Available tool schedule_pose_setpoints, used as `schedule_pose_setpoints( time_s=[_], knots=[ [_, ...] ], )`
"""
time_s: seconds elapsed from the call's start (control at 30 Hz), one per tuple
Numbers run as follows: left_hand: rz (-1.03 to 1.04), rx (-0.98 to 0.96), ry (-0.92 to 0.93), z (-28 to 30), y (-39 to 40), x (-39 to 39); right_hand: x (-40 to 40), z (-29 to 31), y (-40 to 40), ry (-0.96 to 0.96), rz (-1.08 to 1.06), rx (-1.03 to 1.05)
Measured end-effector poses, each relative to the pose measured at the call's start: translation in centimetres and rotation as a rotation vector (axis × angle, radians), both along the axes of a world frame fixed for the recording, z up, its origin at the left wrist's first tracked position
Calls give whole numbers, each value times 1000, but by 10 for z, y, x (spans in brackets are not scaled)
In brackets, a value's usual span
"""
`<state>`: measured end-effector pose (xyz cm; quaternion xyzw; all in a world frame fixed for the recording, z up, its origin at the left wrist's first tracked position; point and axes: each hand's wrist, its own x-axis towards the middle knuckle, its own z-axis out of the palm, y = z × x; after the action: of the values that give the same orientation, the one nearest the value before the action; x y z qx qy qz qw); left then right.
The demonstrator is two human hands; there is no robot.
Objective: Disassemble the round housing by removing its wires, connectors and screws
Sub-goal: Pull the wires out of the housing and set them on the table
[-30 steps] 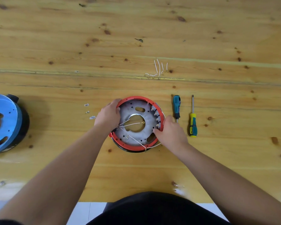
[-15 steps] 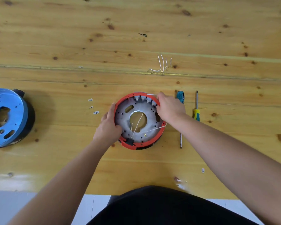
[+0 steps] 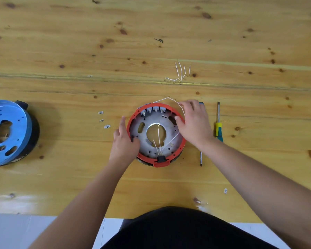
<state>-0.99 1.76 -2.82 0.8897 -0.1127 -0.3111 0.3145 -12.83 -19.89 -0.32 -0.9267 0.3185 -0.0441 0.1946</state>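
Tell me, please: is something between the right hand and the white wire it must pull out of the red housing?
Nothing visible: the right hand already pinches the white wire at the far rim of the red housing.

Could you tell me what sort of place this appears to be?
Probably a workshop bench: a bare wooden table, a yellow-handled screwdriver lying ready, and a red-rimmed round housing being taken apart.

Counter point(image 3: 61, 42): yellow-orange pine with dark brown knots.
Round housing point(image 3: 156, 135): grey metal plate, red rim, black tab on near side.
Wires point(image 3: 180, 72): white.
Far-left housing point(image 3: 9, 132): blue face, black body.
Right screwdriver point(image 3: 218, 126): yellow and teal handle.
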Motion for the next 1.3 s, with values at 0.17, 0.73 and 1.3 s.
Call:
schedule_pose_setpoints(
  time_s=[0.17, 0.73, 1.3],
  knots=[
    [-59, 2, -33, 1, -6, 11, -27, -18, 17, 157, -272, 497],
    [-26, 49, -71, -2, 13, 13, -3, -21, 15, 141, -191, 551],
    [-332, 106, -472, -17, 7, -37, 0, -44, -55, 337, -436, 272]
  ],
)
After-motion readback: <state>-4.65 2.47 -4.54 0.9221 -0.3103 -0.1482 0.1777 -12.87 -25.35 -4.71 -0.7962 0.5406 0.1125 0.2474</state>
